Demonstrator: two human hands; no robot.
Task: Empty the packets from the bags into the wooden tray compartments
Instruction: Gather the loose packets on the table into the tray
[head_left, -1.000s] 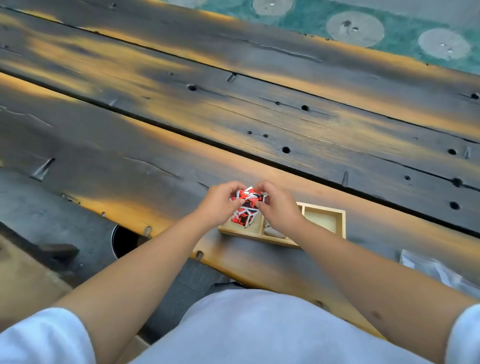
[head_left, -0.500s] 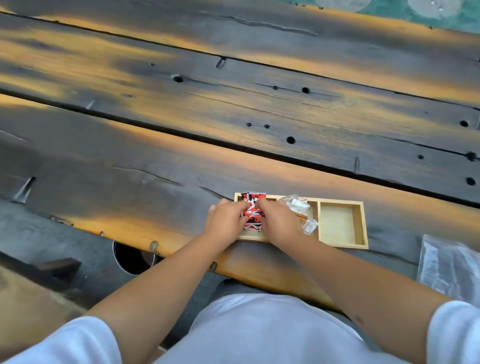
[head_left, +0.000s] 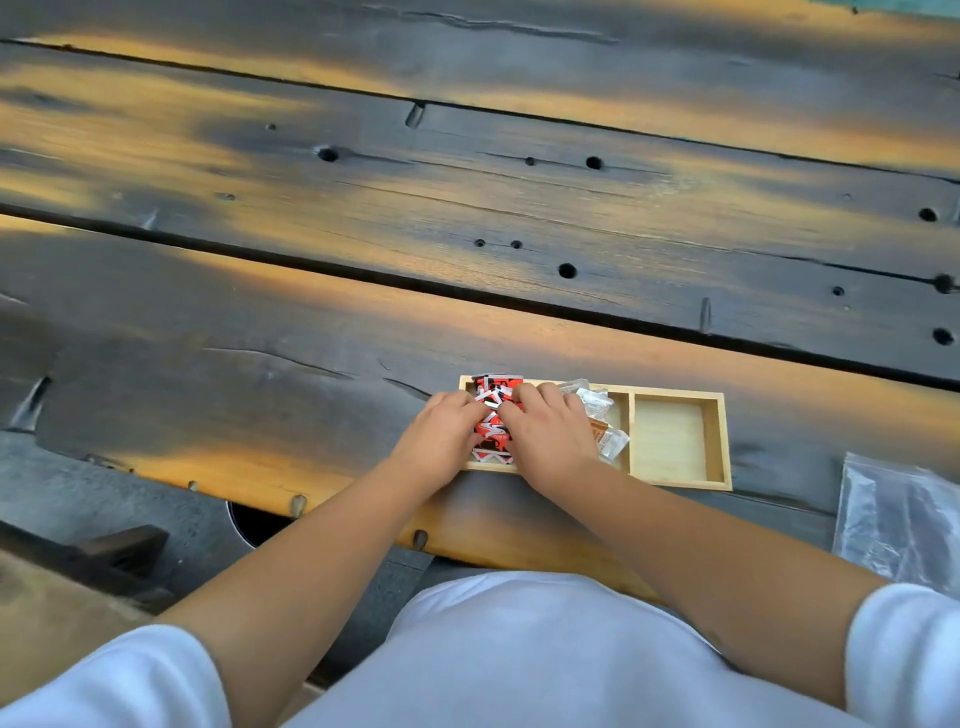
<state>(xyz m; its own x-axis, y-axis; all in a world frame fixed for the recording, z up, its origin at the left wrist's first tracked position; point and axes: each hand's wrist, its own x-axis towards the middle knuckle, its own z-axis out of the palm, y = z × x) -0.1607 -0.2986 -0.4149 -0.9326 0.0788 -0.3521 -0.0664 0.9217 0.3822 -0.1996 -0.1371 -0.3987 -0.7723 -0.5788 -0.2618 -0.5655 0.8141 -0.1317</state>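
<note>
I see both hands down on the stack of red packets that fills the left compartment of the wooden tray. My left hand lies against the stack's left side, fingers bent and touching the packets; my right hand covers its right side, fingers curled over the top. Whether either hand truly pinches the packets or only presses them I cannot tell, since the fingertips are hidden among the wrappers. Just right of my right fingers, the clear packets sit in the middle compartment. Beyond them is the right compartment, bare wood showing. Well off to the right of both hands, a clear plastic bag lies flat on the dark plank table.
</note>
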